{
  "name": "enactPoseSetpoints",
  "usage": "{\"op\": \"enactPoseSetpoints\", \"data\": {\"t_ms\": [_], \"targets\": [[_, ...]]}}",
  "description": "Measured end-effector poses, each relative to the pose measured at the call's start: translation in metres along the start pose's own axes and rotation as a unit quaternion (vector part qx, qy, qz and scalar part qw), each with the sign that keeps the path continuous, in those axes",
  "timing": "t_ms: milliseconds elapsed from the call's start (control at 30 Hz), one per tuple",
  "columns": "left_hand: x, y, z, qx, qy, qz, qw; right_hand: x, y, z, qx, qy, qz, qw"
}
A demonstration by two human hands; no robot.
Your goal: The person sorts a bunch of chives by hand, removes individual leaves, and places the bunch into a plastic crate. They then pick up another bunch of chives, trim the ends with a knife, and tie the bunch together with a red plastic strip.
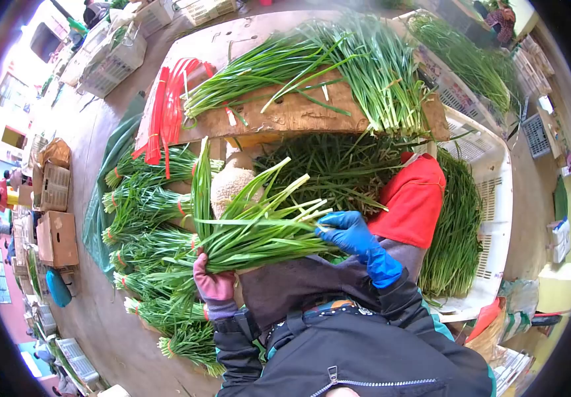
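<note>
A loose bunch (265,238) of long green stalks lies across the person's lap, below the near edge of the wooden tabletop (285,120) and roughly under its middle. The left hand (214,279), in a pinkish glove, cups the leafy side, thumb up against the leaves; its grip is partly closed, with the fingers mostly hidden behind the greens. The right hand (353,237), in a blue glove, has its grip drawn in around stalks at the paler end, the fingertips partly covered.

The step in hand appears to be gathering and evening this bunch: several pale ends jut past the others and some leaves stand upright at its left side, so it is not yet neat. The next move seems to call for a steady left hold while the right fingers bring the ends level, without bending the leaves.

On the tabletop, one loose pile (259,69) rests along the near edge, and another (381,79) spreads toward the near right corner. Red strips (160,109) hang over the near left corner. Beyond that corner, on the floor, lie banded bundles (160,238) in a row. A white crate (500,218) of greens stands past the right end, and a red cloth (414,198) covers the right knee.
</note>
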State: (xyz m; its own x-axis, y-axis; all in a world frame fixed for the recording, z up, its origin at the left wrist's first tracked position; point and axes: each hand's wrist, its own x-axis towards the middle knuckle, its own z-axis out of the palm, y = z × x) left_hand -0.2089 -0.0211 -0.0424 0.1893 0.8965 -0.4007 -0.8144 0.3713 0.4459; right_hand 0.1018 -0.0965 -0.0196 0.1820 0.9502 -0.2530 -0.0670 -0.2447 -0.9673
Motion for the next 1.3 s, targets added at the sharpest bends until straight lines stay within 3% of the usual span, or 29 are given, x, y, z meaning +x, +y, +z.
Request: {"op": "enactPoseSetpoints", "data": {"t_ms": [33,67,133,200,300,333,367,433,500,567,600,767,833,867,900,967,1000,1033,1100,1167,1200,1233,1300], "targets": [[0.003,0.000,-0.009,0.007,0.011,0.009,1.000,-0.001,0.002,-0.005,-0.039,0.028,-0.024,0.999],[0.004,0.000,-0.008,-0.016,0.006,-0.006,1.000,-0.002,0.003,-0.012,0.070,0.070,0.002,0.995],[0.002,0.000,0.004,-0.004,0.006,0.000,1.000,-0.003,0.002,-0.041,0.074,0.103,0.051,0.991],[0.001,0.001,0.008,-0.005,-0.004,0.004,1.000,-0.011,0.000,-0.083,0.027,0.115,-0.027,0.993],[0.001,-0.002,0.008,-0.008,0.002,0.014,1.000,-0.018,-0.003,-0.124,-0.081,0.190,0.016,0.978],[0.001,-0.003,0.007,-0.008,0.003,0.012,1.000,-0.018,0.000,-0.122,-0.037,0.123,-0.001,0.992],[0.001,-0.004,0.004,0.000,0.002,0.014,1.000,-0.018,0.000,-0.110,-0.037,0.125,0.001,0.991],[0.003,-0.005,0.001,0.010,0.000,0.016,1.000,-0.013,-0.003,-0.071,-0.189,0.014,-0.105,0.976],[0.004,-0.006,-0.003,0.025,-0.011,0.040,0.999,-0.014,-0.005,-0.038,0.043,-0.016,0.015,0.999],[0.003,-0.005,-0.006,0.037,-0.006,0.049,0.998,-0.010,-0.004,-0.012,0.097,-0.050,0.031,0.994],[0.005,-0.007,-0.005,0.044,-0.005,0.057,0.997,-0.008,-0.010,-0.004,0.038,-0.039,0.039,0.998],[0.004,-0.009,-0.007,0.084,0.031,0.091,0.992,-0.012,-0.001,-0.012,0.058,0.002,0.038,0.998],[0.003,-0.006,-0.004,0.051,0.013,0.051,0.997,-0.017,0.003,-0.040,-0.080,0.056,0.053,0.994],[0.004,-0.011,-0.010,0.119,0.021,0.106,0.987,-0.020,0.018,-0.064,-0.139,0.102,-0.030,0.984],[0.006,-0.012,-0.014,0.118,0.020,0.104,0.987,-0.020,0.018,-0.078,-0.198,0.147,-0.113,0.963],[0.009,-0.009,-0.019,0.075,-0.015,0.086,0.993,-0.033,-0.003,-0.095,-0.147,0.177,0.025,0.973],[0.009,-0.008,-0.019,0.060,-0.028,0.075,0.995,-0.034,-0.006,-0.092,-0.063,0.139,0.000,0.988],[0.009,-0.008,-0.019,0.060,-0.028,0.073,0.995,-0.035,-0.008,-0.081,-0.064,0.141,0.002,0.988],[0.010,-0.008,-0.016,0.004,-0.026,0.041,0.999,-0.033,-0.010,-0.051,-0.062,0.018,-0.020,0.998],[0.010,-0.007,-0.015,0.019,-0.033,0.046,0.998,-0.025,-0.006,-0.024,-0.121,-0.025,-0.003,0.992],[0.009,-0.006,-0.014,0.032,-0.040,0.049,0.997,-0.022,-0.005,-0.006,0.039,0.011,0.018,0.999],[0.007,-0.003,-0.013,0.035,-0.039,0.051,0.997,-0.019,0.003,-0.009,0.042,0.009,0.018,0.999],[0.006,-0.001,-0.004,-0.030,-0.024,-0.004,0.999,-0.011,0.013,-0.033,-0.138,0.059,-0.101,0.983]]}}
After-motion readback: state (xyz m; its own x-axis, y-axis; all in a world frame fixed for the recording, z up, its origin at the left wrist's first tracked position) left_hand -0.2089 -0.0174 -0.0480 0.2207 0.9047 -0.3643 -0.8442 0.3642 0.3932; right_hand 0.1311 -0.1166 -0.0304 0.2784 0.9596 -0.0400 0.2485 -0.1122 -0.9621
